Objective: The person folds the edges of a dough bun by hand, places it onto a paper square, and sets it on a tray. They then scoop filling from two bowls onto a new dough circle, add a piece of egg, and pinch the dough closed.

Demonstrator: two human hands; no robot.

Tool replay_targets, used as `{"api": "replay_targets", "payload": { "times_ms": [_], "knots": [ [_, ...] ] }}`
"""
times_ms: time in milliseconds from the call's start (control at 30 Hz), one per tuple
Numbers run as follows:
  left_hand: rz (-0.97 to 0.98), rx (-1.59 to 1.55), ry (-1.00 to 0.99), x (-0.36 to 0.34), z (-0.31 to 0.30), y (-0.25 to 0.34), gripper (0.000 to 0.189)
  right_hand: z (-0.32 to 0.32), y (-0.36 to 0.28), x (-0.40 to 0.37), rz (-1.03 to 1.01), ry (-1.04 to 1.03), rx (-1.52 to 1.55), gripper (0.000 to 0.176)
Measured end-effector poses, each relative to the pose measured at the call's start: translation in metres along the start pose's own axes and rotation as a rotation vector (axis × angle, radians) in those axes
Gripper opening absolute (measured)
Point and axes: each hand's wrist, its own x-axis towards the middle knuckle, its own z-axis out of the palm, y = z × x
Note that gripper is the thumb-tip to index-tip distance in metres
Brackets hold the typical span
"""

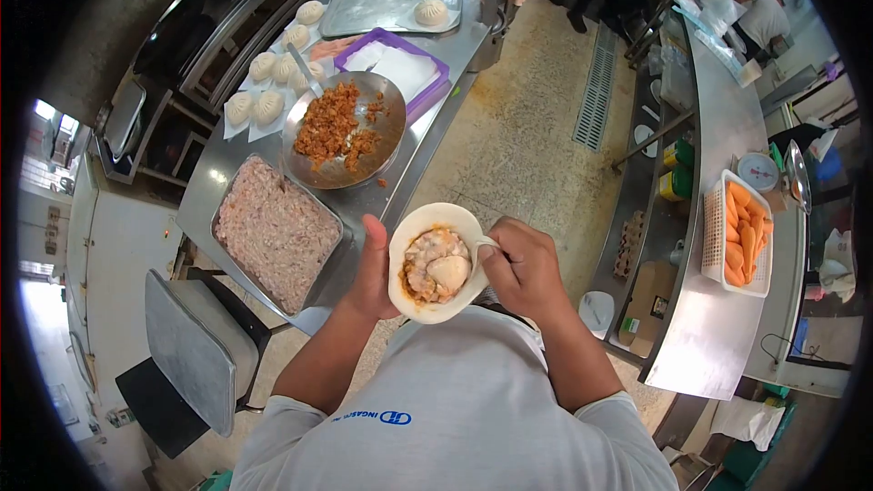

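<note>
A round of white bun dough [397, 259] is cupped around a pinkish meat filling [436, 259] with orange-brown bits and a pale rounded lump. My left hand [372, 268] supports the dough from its left side, thumb raised and the other fingers mostly hidden beneath. On the right, my right hand [523, 268] pinches the dough's edge, which is pulled out into a small flap. Ahead to the left are a rectangular tray of minced meat [277, 232] and a metal bowl [386, 150] of orange-brown filling [332, 123] with a metal-handled utensil in it.
Several pleated buns [268, 107] sit on paper squares beside a purple tray [435, 100] and a metal tray [382, 5]. A lidded container [191, 345] stands at lower left. Right of the aisle, a counter holds a basket [714, 245] of carrots. People [768, 18] stand farther back.
</note>
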Motion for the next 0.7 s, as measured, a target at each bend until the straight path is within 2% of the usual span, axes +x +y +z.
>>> {"api": "replay_targets", "payload": {
  "times_ms": [100, 167, 200, 267, 333, 400, 533, 633, 700],
  "knots": [
    [0.004, 0.097, 0.028, -0.008, -0.002, 0.005, 0.109, 0.003, -0.016, 0.005, 0.020, -0.025, 0.015, 0.012],
    [-0.006, 0.143, 0.040, -0.014, -0.008, 0.007, 0.108, 0.017, -0.030, 0.017, 0.020, 0.123, 0.108, 0.010],
    [-0.018, 0.195, 0.052, -0.017, -0.011, 0.009, 0.108, 0.019, -0.029, 0.017, 0.017, 0.116, 0.108, 0.010],
    [0.002, 0.240, 0.077, -0.027, -0.014, 0.015, 0.107, 0.028, -0.022, 0.016, 0.071, -0.045, 0.096, 0.011],
    [0.020, 0.287, 0.092, -0.037, -0.018, 0.018, 0.107, 0.040, -0.018, 0.012, 0.007, -0.035, 0.041, 0.011],
    [0.055, 0.189, 0.093, -0.048, -0.024, 0.020, 0.106, 0.046, -0.022, 0.009, -0.062, -0.017, -0.020, 0.012],
    [0.059, 0.254, 0.088, -0.062, -0.022, 0.023, 0.108, 0.050, -0.049, 0.011, -0.053, -0.032, 0.021, 0.010],
    [0.006, 0.298, 0.098, -0.069, -0.021, 0.021, 0.107, 0.055, -0.061, 0.010, -0.036, 0.051, 0.123, 0.009],
    [-0.019, 0.323, 0.082, -0.072, -0.019, 0.020, 0.106, 0.052, -0.056, 0.004, -0.035, -0.068, 0.025, 0.009]
  ]
}}
